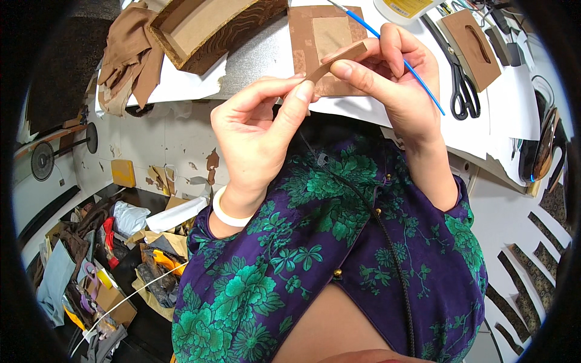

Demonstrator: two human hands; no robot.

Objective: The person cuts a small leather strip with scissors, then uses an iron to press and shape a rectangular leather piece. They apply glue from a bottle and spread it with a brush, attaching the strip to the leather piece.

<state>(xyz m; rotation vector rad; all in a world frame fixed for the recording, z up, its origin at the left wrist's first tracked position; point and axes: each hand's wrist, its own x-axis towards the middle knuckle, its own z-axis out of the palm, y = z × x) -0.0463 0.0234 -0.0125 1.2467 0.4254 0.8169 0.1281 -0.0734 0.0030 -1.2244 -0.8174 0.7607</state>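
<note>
Between my two hands, above the table's near edge, is a short brown leather-like strip point(336, 60), slightly curved. My left hand point(251, 124) pinches its left end between thumb and fingertips. My right hand point(411, 100) grips the other end with the thumb on top. A thin blue-handled brush point(428, 92) is also held in the right hand, tucked across its fingers, with its handle end pointing down to the right. Beneath the strip lies a flat brown panel point(299, 45) with a paler rectangle point(330, 30) in its middle; my hands partly cover it.
An open wooden-edged box point(212, 45) and brown cloth scraps point(130, 54) are at the far left. Black scissors point(464, 91), a brown slotted piece point(469, 45) and a white container point(404, 7) stand right. Mixed scraps point(100, 278) fill the lower left; dark patterned strips point(523, 293) lie lower right.
</note>
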